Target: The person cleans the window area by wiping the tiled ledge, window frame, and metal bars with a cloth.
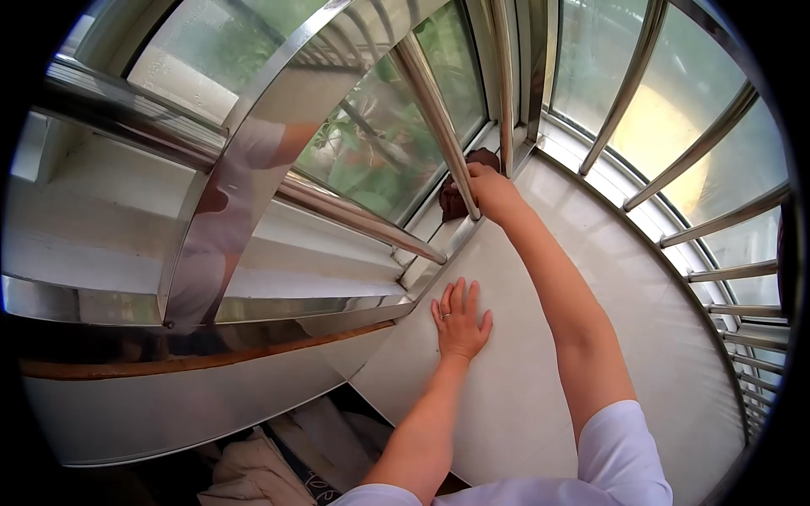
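the left hand (460, 327) lies flat on the ledge (516, 337), fingers spread, holding nothing. the brown cloth (453, 204) bunches at the window's (380, 169) foot, under the curled grip of the right hand (496, 194). working it there seems the step in hand; the next move calls for clearing the metal bar (438, 126).

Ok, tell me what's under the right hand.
A bunched dark brown cloth shows beside the right hand, on both sides of a metal bar. Whatever lies directly beneath the palm is covered.
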Demonstrator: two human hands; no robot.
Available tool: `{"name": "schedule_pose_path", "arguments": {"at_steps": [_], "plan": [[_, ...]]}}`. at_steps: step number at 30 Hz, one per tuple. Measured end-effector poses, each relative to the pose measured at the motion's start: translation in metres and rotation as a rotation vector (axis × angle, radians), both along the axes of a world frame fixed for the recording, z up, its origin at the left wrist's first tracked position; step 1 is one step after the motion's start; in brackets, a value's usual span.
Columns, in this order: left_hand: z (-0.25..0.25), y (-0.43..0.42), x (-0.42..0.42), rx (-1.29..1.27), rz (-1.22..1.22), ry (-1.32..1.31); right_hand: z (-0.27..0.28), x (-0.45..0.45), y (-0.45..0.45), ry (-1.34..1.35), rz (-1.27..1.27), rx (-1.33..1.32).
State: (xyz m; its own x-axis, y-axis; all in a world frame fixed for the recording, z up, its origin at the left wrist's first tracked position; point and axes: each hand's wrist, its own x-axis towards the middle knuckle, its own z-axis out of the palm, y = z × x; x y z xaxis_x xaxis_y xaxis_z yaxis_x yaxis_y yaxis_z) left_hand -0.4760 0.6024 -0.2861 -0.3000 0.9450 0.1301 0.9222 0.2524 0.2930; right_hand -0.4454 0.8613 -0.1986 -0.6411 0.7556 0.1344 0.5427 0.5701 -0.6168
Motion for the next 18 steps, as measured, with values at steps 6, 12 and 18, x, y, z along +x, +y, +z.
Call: {"name": "schedule_pose_path", "arguments": {"at_steps": [6,12,18], "plan": [[0.003,0.001,0.001,-0.03,0.008,-0.01,-0.017,-0.032,0.027,-0.425,0.056,-0.083],[0.006,0.003,0.0,-0.063,-0.003,-0.019,-0.007,-0.047,0.049,-0.597,0.068,0.037],[0.009,0.003,-0.001,-0.08,-0.013,-0.023,-0.027,-0.061,0.074,-0.697,-0.045,0.195]]}}
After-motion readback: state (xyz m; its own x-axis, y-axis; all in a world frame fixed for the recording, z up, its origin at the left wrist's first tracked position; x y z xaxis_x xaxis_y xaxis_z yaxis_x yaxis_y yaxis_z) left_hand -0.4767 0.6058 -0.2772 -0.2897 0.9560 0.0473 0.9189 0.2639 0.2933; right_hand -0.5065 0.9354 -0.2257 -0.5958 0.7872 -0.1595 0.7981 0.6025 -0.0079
